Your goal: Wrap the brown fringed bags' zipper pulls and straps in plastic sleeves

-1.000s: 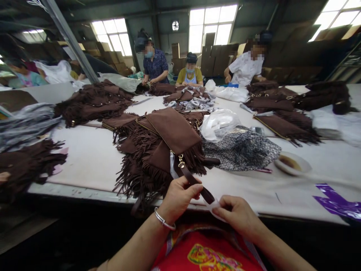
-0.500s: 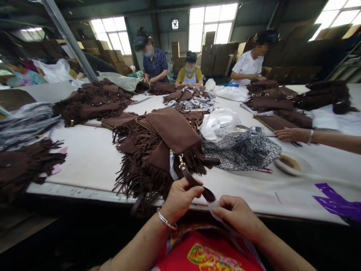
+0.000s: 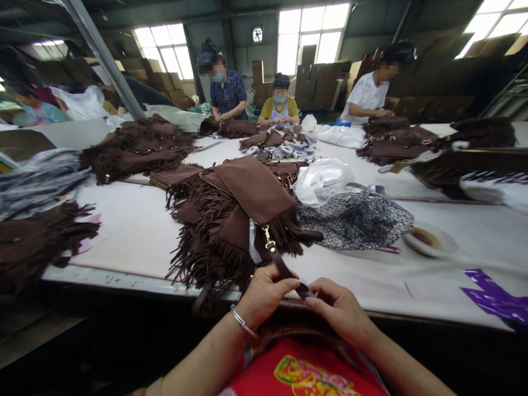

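A brown suede fringed bag [image 3: 247, 192] lies on top of a pile of like bags near the table's front edge. Its dark brown strap [image 3: 280, 264] runs from a gold clasp [image 3: 268, 240] down to my hands. My left hand [image 3: 264, 291], with a silver bangle on the wrist, pinches the strap. My right hand [image 3: 336, 308] is closed on the strap's end, where a strip of pale tape or paper shows between the fingers. The two hands touch at the strap's tip.
The long white table [image 3: 136, 231] carries more brown fringed bags [image 3: 136, 146], a patterned grey cloth [image 3: 355, 217], a clear plastic bag [image 3: 322, 179], a small dish [image 3: 429, 239] and purple film [image 3: 495, 300]. Three people work at the far side. A fringed bag in motion [image 3: 474, 165] blurs at right.
My right hand has moved left to meet my left hand at the strap's end. A co-worker's arm that reached in at right is gone; a brown bag has been dragged across there.
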The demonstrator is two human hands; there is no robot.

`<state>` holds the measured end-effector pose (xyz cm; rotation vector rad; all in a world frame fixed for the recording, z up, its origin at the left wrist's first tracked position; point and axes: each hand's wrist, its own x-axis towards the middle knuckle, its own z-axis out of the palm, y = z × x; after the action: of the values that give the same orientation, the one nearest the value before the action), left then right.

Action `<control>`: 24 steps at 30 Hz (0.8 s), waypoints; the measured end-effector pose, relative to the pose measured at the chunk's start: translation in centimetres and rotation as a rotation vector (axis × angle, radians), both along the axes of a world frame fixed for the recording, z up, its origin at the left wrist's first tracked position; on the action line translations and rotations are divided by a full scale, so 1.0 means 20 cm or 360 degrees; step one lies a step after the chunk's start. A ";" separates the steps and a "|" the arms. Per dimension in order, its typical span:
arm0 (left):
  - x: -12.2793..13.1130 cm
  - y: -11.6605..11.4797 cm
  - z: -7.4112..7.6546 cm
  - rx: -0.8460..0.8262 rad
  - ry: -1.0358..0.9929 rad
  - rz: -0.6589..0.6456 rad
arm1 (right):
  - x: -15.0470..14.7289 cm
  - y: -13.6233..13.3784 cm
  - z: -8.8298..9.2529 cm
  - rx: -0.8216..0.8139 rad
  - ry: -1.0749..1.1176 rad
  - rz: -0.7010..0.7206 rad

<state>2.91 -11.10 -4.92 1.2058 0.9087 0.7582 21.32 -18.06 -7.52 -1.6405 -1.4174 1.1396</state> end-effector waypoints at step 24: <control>0.19 0.30 0.04 -0.0541 -0.0416 0.0643 | 0.03 0.08 0.09 -0.0383 0.0712 -0.0062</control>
<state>6.72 -5.19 -4.06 0.6129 1.0249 1.0095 21.90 -16.51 -5.81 -1.4381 -0.9880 1.5847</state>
